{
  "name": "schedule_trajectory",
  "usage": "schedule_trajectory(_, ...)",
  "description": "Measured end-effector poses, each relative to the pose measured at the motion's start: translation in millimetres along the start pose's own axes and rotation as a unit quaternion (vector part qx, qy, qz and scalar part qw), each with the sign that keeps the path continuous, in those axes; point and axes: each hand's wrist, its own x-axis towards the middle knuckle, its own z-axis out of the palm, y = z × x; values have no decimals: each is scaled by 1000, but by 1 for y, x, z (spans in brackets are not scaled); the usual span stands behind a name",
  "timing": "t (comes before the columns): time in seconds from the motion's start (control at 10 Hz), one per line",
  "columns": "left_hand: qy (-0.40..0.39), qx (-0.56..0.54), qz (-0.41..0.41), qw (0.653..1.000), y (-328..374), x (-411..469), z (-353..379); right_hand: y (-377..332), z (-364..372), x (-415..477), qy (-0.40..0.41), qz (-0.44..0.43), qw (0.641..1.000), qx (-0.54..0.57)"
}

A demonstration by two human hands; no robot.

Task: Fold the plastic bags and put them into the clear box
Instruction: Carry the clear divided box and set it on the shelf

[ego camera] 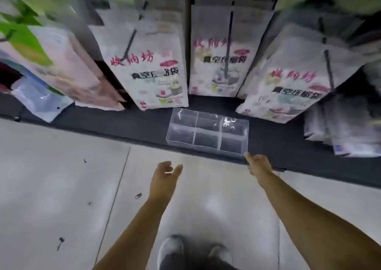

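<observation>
Box: clear box (207, 132) sits far of my hands, long axis left-right, compartments empty.
Nearer hand: my right hand (260, 163), empty, fingertips touching its near-right corner.
Left hand (166, 172): open, empty, short of it.

Glossy clear plastic box (207, 133) on matt black shelf (123, 123).

Head view, steeply down, floorward

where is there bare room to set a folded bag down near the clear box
Bare: the dark ledge left of the clear box, and the pale floor in front. Crowded: behind the box, where printed packages hang close.
</observation>
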Motion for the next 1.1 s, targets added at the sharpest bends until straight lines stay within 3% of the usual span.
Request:
schedule_trajectory(0.2, -8, 23, 7, 1000, -46, 58, 35, 19, 37, 80, 18, 79, 987, 139)
schedule_trajectory(0.4, -26, 41, 2, 999, -68, 59, 43, 43, 53, 102, -22, 149, 937, 314)
schedule_trajectory(0.6, -48, 78, 7, 996, -42, 4, 21, 68, 36, 17, -66, 139, 905, 397)
schedule_trajectory(0.7, -78, 132, 22, 988, -12, -44, 2, 76, 1, -60, -72, 185, 852, 484)
schedule_trajectory(0.9, -129, 208, 51, 968, 68, -171, -47, 82, -116, -241, -68, 221, 794, 562)
schedule_trajectory(1.1, -202, 275, 131, 931, 159, -311, -79, 77, -241, -421, -51, 226, 757, 611)
